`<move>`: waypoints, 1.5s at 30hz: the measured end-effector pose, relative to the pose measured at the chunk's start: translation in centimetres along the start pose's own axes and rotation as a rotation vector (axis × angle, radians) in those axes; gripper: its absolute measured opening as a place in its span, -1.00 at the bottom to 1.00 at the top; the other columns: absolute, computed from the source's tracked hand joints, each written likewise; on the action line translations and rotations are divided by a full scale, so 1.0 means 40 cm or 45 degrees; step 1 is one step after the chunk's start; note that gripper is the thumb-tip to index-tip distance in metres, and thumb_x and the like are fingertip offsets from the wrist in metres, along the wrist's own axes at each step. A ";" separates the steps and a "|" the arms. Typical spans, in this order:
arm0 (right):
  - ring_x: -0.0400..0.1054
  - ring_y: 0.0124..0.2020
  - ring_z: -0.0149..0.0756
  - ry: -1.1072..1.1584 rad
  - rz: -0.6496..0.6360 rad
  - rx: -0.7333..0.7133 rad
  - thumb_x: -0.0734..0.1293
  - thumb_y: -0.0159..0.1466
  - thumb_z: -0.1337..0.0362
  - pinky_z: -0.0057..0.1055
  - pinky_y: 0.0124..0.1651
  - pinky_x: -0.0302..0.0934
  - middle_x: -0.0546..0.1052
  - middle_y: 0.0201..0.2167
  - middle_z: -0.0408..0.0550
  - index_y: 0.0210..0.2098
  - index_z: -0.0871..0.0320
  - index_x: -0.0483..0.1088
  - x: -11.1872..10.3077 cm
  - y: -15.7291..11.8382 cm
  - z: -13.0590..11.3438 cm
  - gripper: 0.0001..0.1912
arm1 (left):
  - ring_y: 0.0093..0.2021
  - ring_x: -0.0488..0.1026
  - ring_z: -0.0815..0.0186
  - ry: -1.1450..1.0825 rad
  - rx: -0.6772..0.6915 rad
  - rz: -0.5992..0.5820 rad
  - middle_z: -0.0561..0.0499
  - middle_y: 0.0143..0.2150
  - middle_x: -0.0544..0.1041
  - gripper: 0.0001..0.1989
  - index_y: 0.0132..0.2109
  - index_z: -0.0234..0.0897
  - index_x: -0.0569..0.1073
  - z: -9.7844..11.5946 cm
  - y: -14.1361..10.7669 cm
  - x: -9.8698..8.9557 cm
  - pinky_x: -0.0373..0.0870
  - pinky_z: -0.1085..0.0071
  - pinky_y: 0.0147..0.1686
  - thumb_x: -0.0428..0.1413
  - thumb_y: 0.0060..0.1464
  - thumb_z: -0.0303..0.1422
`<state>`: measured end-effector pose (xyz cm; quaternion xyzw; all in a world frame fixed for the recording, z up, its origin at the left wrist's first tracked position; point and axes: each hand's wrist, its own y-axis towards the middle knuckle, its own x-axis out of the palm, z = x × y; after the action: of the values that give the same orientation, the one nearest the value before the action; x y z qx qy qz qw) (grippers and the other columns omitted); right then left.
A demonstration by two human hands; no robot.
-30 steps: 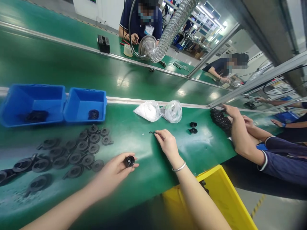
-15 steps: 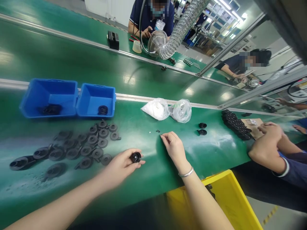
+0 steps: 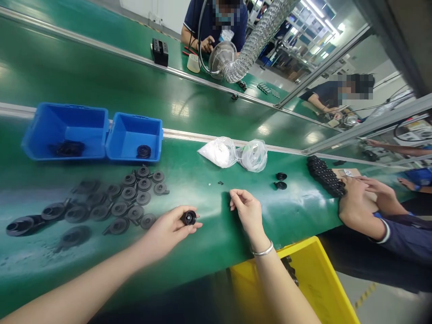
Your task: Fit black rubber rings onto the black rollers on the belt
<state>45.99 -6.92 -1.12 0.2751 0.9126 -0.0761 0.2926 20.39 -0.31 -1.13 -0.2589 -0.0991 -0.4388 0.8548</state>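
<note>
A small round black part point(image 3: 190, 218) is held between the thumb and fingers of my left hand point(image 3: 173, 225), its open face turned up. To the right, my right hand point(image 3: 245, 208) is pinched above the green table; whatever its fingertips hold is too small to make out. Just beyond it lie some tiny dark pieces point(image 3: 220, 183) and a tiny white piece point(image 3: 209, 184). Several black round parts point(image 3: 129, 193) with short spouts are spread on the table left of my left hand.
Two blue bins point(image 3: 69, 130) with black rings stand at the back left. Plastic bags point(image 3: 221, 153) lie at the back middle. Two black parts point(image 3: 281, 185) sit farther right, near a co-worker's arms point(image 3: 364, 207). A yellow crate point(image 3: 324, 279) is at the front right.
My right hand has moved slightly right and away from the tiny dark pieces. My left hand still holds the black part. The co-worker's hands at the right have shifted.
</note>
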 end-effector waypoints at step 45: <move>0.41 -0.34 -0.31 -0.228 -0.405 -0.759 0.25 0.37 0.37 -0.38 -0.29 0.35 0.47 -0.37 -0.04 -0.22 0.13 0.44 0.136 -0.129 -0.140 -0.88 | -0.34 0.43 0.35 0.136 0.057 0.048 0.15 -0.38 0.41 -0.62 0.05 -0.24 0.35 -0.005 0.003 -0.004 0.35 0.41 -0.28 0.15 0.07 -0.35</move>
<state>36.74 -7.07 0.18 0.0243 0.8969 0.1253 0.4235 20.37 -0.25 -1.40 -0.2175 -0.0581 -0.4336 0.8725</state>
